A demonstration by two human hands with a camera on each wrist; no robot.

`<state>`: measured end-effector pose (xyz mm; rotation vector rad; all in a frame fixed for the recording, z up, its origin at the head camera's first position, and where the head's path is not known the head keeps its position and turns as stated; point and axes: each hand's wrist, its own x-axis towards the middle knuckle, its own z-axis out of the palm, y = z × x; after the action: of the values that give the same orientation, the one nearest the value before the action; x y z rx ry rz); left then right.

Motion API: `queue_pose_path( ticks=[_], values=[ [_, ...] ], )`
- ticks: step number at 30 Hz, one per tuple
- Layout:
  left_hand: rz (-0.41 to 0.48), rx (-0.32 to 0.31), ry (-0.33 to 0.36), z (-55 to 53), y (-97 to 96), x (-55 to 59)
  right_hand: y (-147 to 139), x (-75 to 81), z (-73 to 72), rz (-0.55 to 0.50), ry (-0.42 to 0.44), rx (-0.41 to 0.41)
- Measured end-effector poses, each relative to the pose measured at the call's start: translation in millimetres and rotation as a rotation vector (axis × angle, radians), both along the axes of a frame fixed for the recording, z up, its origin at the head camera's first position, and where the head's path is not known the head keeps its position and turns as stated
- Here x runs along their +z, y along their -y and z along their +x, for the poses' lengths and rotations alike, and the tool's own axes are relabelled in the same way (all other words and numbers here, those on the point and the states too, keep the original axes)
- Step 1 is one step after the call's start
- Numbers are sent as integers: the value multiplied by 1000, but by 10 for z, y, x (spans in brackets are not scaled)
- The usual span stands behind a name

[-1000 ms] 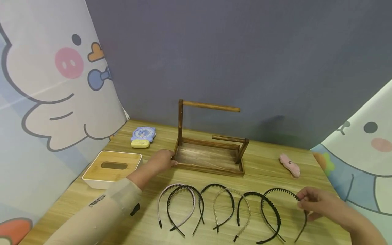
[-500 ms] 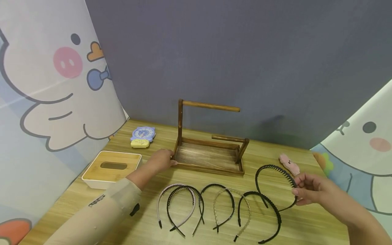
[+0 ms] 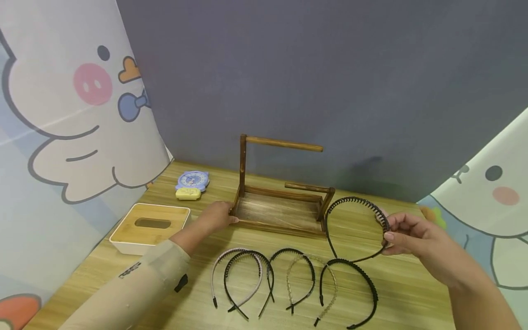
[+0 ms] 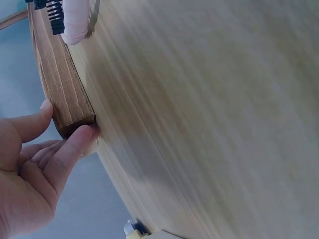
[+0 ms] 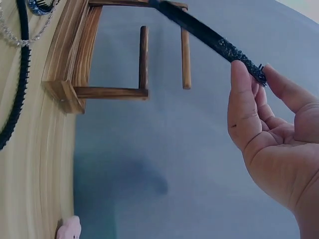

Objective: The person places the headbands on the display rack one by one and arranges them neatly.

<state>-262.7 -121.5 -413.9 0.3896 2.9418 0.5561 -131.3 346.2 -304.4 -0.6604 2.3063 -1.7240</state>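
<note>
My right hand (image 3: pixel 416 240) pinches a black toothed headband (image 3: pixel 354 199) between thumb and fingertips, raised off the table. Its loop overlaps the right end of the brown wooden rack (image 3: pixel 243 169) in the head view. In the right wrist view the headband (image 5: pixel 199 32) appears edge-on, with a sparkly patch near the fingertips. My left hand (image 3: pixel 214 217) grips the rack's left end, thumb on one side and fingers at the corner, as the left wrist view shows. The rack has a tall bar, a lower short bar and a shallow tray. Both bars are bare.
Before the rack lie a pink headband (image 3: pixel 212 279), two black ones, a clear beaded one (image 3: pixel 336 284) and a thick black one (image 3: pixel 374 293). A tissue box (image 3: pixel 123 224), blue clock (image 3: pixel 194 178) and yellow case (image 3: pixel 188 194) stand left. A pink plush piece (image 5: pixel 70 228) lies right.
My right hand has lifted the black headband from the right end of the row and carried it up and left toward the rack. The left hand stays on the rack.
</note>
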Motion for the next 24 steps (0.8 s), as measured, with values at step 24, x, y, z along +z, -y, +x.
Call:
queue_pose_path(
  ticks=[24],
  values=[
    [-7, -7, 31, -11, 6, 24, 543, 357, -735, -88, -155, -396]
  ],
)
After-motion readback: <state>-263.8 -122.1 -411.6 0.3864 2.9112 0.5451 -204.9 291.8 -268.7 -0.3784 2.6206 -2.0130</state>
